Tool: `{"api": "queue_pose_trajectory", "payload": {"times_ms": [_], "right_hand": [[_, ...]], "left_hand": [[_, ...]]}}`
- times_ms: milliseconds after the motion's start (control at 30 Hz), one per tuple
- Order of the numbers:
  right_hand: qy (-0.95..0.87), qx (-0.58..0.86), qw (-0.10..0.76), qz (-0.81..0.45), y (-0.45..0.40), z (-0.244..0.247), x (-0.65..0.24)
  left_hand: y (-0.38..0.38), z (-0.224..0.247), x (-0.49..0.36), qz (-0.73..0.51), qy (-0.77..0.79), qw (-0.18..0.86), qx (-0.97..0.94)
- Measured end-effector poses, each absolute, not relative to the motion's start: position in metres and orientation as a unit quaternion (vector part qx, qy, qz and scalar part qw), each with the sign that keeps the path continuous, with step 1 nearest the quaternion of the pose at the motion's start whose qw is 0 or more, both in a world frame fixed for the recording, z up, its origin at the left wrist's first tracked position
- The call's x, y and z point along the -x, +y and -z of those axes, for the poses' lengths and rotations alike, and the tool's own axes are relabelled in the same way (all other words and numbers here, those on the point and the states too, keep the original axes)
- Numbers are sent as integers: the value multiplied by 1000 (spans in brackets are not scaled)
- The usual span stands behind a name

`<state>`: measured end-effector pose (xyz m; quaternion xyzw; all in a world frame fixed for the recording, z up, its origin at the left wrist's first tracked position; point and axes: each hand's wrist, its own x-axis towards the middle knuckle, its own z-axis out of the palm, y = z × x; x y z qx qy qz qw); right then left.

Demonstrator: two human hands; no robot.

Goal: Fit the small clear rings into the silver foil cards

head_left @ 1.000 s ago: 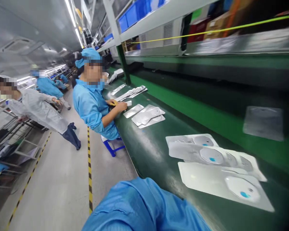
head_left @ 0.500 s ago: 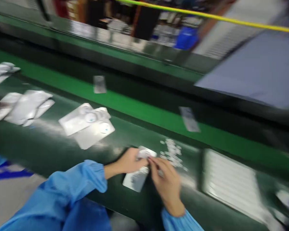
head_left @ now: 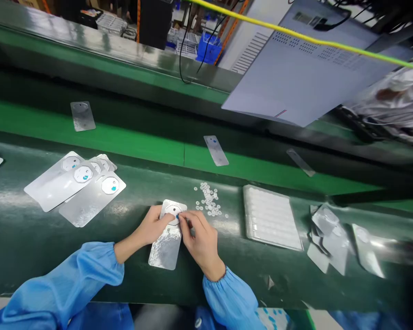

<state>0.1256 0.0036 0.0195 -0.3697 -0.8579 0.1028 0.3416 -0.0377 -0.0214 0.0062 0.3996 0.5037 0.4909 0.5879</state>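
Note:
My left hand (head_left: 153, 224) holds a thin silver plate (head_left: 165, 250) by its upper left side, the thumb lying across its front. Rounded at the corners, the plate has a pale round area with a dark hole near its top and dark marks below. My right hand (head_left: 200, 236) is closed in a pinch at the right edge of that round area, against a small blue tab (head_left: 177, 216). Its fingertips partly hide the tab. Just beyond my right hand lies a scatter of small clear rings (head_left: 209, 199).
Overlapping silver plates with blue tabs (head_left: 84, 183) lie at left. A clear-covered white tray (head_left: 273, 217) and more plates (head_left: 330, 236) are at right. Single plates (head_left: 83, 117) lie along the green strip (head_left: 151, 149). A grey panel (head_left: 289, 78) and yellow cable (head_left: 296, 36) hang above.
The view has swung to the right and sharpened, so the bench things appear farther left. Both hands stay on the same plate; the blue tab now shows at my right fingertips.

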Motion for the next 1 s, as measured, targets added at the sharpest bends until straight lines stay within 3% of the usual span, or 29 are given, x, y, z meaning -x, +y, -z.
{"api": "queue_pose_trajectory", "payload": {"times_ms": [267,500,767,1000], "right_hand": [[-849,340,390,-111,1,-14,-125],[-641,491,492,-326,-9,-24,-141],[-363,654,516,-417,-56,-39,-336],[-310,593,623,-406,-99,-28,-412]], "left_hand": [[-20,-4,41,-509,501,627,-311],[-21,-12,41,-491,463,698,-240],[-18,-18,46,-474,497,692,-222],[-14,-36,45,-383,635,633,-222]]}}
